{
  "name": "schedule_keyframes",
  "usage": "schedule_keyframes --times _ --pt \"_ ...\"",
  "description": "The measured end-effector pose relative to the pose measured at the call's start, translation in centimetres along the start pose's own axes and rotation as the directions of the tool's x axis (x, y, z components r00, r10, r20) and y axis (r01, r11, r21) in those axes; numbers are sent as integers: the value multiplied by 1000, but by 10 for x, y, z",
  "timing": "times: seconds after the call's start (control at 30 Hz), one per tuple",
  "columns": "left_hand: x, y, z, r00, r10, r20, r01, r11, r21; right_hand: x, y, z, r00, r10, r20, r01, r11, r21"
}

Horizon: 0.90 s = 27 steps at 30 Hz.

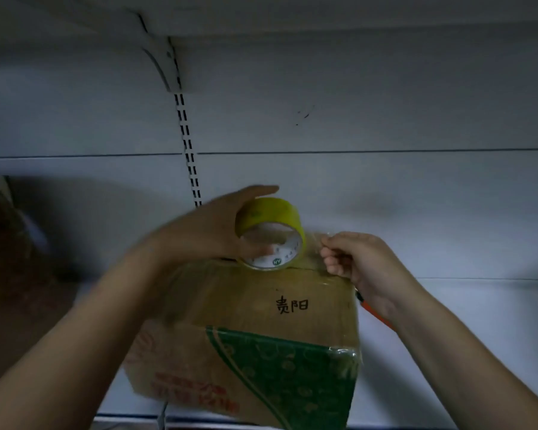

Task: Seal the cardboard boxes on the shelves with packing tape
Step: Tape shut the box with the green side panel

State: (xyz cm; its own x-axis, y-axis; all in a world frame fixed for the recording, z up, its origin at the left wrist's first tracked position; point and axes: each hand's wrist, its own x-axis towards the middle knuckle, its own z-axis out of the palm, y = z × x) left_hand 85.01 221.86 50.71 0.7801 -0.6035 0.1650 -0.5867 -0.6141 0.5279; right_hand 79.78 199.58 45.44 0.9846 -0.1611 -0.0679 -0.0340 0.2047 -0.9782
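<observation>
Frame centre: left hand, fingers curled round yellowish packing-tape roll standing on brown cardboard box with green panel, handwritten characters, on white shelf. Right hand fingers pinch clear tape end.

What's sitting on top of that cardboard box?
A yellow tape roll, held by the left hand, stands on the cardboard box. The right hand pinches the clear tape end at its far edge. The contents stay hidden.

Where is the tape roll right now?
In the head view, centre: the tape roll is held in the left hand, on the cardboard box top's far edge.
</observation>
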Motion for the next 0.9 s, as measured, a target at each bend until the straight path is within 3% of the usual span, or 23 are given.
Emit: schedule_keyframes --times 0.07,0.13,0.27,0.37,0.53,0.6,0.67,0.73,0.9 --pt "-2 -15 26 990 -38 -133 22 992 -123 2 1 1 1000 -14 -20 15 999 32" --pt "-1 -26 40 976 -127 -180 96 981 -169 2 1 -1 998 -34 -57 38 997 64" --pt "2 -30 49 953 -136 -270 74 971 -227 -8 1 -10 988 -110 -113 102 992 -70" --pt "-1 -28 50 909 -93 -406 24 985 -171 -22 -2 -30 985 -74 -154 66 996 -55" --pt "-4 -18 50 839 27 -544 9 998 63 -47 -2 -55 986 -8 -165 3 1000 -29" --pt "-7 -14 48 803 -7 -597 41 998 42 -45 1 -52 986 30 -166 -30 1000 1" --pt "-11 -18 41 729 -123 -674 69 992 -106 -41 2 -53 982 21 -188 -19 1000 15" --pt "-15 -22 36 692 -226 -686 82 968 -236 -40 3 -56 979 16 -202 -16 1000 3" --pt "-9 -27 38 746 -305 -592 177 948 -264 -43 18 -62 975 54 -216 -48 998 35"
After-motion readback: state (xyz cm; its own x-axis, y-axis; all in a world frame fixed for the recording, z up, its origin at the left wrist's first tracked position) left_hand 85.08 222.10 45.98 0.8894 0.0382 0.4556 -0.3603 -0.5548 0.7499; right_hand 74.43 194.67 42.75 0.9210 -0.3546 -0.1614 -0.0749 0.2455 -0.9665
